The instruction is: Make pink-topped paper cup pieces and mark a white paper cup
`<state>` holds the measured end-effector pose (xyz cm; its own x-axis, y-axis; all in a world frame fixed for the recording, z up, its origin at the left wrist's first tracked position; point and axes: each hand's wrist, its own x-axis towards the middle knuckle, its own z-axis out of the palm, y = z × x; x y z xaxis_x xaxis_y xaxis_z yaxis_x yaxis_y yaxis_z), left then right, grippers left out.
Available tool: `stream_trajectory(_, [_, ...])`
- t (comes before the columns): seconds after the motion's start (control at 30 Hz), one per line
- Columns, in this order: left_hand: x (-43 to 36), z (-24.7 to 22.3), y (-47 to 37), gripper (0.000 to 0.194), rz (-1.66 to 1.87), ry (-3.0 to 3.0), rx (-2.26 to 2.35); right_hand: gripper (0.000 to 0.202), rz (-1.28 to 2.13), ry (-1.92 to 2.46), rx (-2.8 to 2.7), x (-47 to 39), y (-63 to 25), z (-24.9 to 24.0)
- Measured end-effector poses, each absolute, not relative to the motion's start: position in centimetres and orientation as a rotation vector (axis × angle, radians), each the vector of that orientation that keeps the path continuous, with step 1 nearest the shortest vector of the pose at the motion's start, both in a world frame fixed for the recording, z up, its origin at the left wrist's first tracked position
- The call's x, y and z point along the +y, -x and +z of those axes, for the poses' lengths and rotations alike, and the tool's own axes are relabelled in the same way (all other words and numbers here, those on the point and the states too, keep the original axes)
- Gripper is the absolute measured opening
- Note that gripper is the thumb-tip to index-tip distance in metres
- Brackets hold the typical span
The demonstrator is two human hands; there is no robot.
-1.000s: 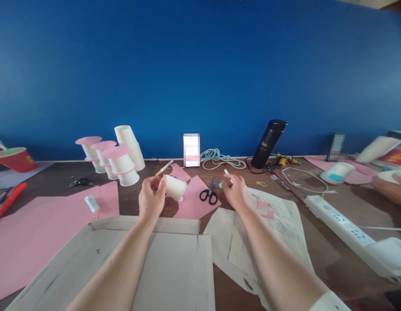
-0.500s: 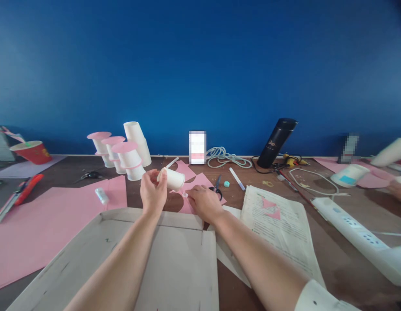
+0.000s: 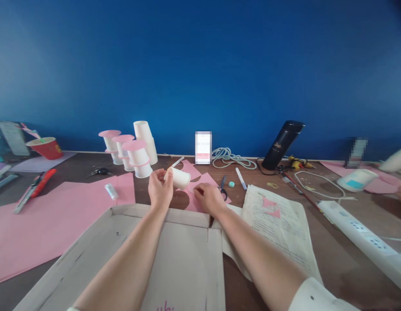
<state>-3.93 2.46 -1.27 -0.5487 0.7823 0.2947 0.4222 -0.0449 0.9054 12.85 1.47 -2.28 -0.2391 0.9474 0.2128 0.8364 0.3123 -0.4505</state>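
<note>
Blue wall (image 3: 200, 65) behind, brown table (image 3: 336, 233) below, as recorded in the head view. Reference point: one shallow cardboard box (image 3: 187, 259), nearest the wearer.

Left hand (image 3: 160, 188): fingers grasping one white paper cup (image 3: 181, 178), tipped on its side just beyond the box's far edge. Right hand (image 3: 209, 198): fingers curled low over one cut pink sheet (image 3: 192, 202), beyond the box's far right corner; whether they grip anything cannot be told. One pair of scissors (image 3: 223, 193) lies partly hidden behind this hand.

Beyond the box, leftward: three two-cup towers (image 3: 142, 169), each with two pink discs, and one leaning stack of white cups (image 3: 150, 147), cup count not readable. Straight beyond: one upright phone (image 3: 203, 147) and one coiled cable (image 3: 234, 160). Beyond, rightward: one mint-green cap (image 3: 231, 184), one black flask (image 3: 281, 147), leaning.

Right of the box: one printed sheet (image 3: 291, 242) bearing two pink scraps (image 3: 274, 211), and one power strip (image 3: 346, 229). Left of it: one small bottle (image 3: 111, 191) on pink paper (image 3: 41, 224).
</note>
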Motion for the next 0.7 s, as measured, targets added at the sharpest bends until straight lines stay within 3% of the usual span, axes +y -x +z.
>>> stream_trajectory(0.17, [2.5,-1.4,3.9,0.045,1.599,-1.259,1.913,0.026,1.01,1.44,-1.504,1.8,-14.7,-1.6])
stream_trajectory(0.27, [2.5,-1.4,3.9,0.046,1.563,-1.272,1.905,0.027,1.185,1.298,-1.26,1.8,-15.3,-1.4])
stream_trajectory(0.4, [2.4,-1.3,3.9,0.044,1.505,-1.304,1.917,0.027,1.161,1.304,-1.202,2.3,-15.8,-1.9])
stream_trajectory(0.7, [2.4,-1.3,3.9,0.043,1.479,-1.353,1.922,0.019,0.728,1.713,-1.114,4.9,-21.5,-2.3])
